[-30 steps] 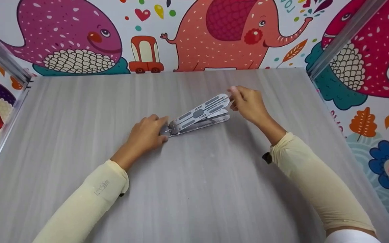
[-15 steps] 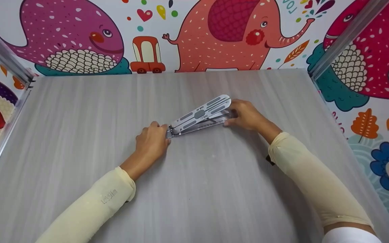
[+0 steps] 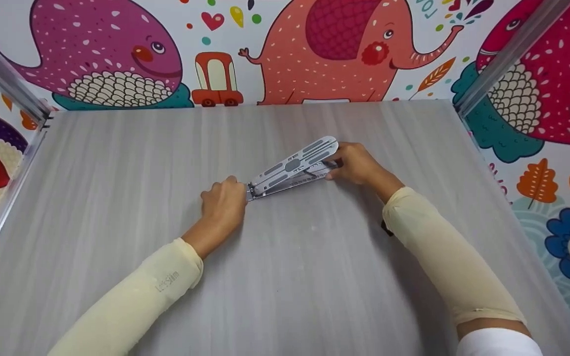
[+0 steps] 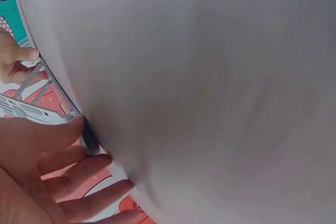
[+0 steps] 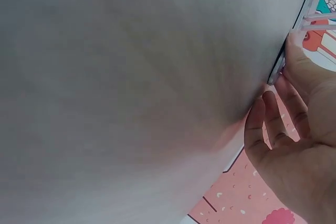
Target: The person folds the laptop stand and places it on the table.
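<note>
A silver folding laptop stand (image 3: 292, 165), part-way unfolded, lies slantwise on the table, its upper plate raised at the right over the lower base. My left hand (image 3: 223, 203) holds its hinge end. In the left wrist view the left hand (image 4: 37, 166) has thumb and a finger on either side of that dark-tipped end. My right hand (image 3: 359, 164) pinches the far end of the base, under the raised plate. The right wrist view has the right hand (image 5: 299, 145) with thumb and index finger at the bar's tip (image 5: 277, 69); the other fingers are bent near the tabletop.
The grey wood-grain table (image 3: 275, 277) spreads around the stand. A wall with cartoon animals (image 3: 334, 59) stands behind it, and metal posts (image 3: 507, 64) rise at the back corners.
My right hand has come down from beside the raised plate's tip and taken hold of the base's end. My left hand has shifted slightly right at the hinge end.
</note>
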Demonstrator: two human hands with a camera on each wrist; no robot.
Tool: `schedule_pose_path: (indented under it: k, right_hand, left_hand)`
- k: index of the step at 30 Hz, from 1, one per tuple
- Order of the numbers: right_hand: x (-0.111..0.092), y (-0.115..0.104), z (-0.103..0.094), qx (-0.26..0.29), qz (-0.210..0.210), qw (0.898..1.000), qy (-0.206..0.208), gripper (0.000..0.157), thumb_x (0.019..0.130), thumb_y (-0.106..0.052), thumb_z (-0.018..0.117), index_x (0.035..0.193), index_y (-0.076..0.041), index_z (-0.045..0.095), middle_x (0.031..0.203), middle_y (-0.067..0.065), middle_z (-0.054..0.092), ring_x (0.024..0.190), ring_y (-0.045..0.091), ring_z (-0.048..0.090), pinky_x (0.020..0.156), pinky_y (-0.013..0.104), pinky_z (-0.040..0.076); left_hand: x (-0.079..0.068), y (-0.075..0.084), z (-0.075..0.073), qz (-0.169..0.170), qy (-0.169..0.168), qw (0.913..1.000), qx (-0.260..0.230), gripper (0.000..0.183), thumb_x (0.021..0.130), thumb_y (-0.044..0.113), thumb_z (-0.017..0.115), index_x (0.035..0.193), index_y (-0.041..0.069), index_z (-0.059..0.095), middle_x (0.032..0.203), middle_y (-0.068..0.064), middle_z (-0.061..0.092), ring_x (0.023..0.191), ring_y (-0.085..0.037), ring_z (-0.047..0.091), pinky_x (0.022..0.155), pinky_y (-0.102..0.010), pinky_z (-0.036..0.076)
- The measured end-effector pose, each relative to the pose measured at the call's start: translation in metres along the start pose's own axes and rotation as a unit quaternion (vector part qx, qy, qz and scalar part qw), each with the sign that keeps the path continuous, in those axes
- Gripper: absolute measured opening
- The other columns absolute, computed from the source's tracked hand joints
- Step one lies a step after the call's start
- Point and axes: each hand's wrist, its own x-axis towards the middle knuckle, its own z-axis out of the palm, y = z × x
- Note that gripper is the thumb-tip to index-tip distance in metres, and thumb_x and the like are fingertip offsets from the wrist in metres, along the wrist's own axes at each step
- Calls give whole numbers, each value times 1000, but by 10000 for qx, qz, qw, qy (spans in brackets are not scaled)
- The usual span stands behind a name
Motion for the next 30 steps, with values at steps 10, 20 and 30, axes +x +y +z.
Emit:
schedule_pose_path:
  k: [10,20,30]
  right_hand:
    - [9,-7,-7,396,821,9952,-368,55,73,-20,92,125,-14,74,124,4,73,102,22,63,91,38,54]
    - [12,-7,-7,330,993,9938,-381,46,70,-20,94,112,-10,78,106,7,76,91,21,60,81,34,50]
    - [9,-7,-7,438,1104,9921,-409,53,70,-22,94,119,-14,76,115,6,75,95,23,62,85,35,51]
  left_hand:
    - [4,-1,-2,166,-199,9994,242,14,91,6,70,96,-5,76,89,-16,68,87,-43,70,72,-63,56]
    - [8,0,-3,200,-397,9977,503,15,92,10,71,98,-3,77,93,-14,69,91,-42,70,79,-64,54]
    - [18,-3,-5,132,-524,9963,662,17,94,14,69,102,2,77,98,-12,71,94,-41,70,86,-66,51]
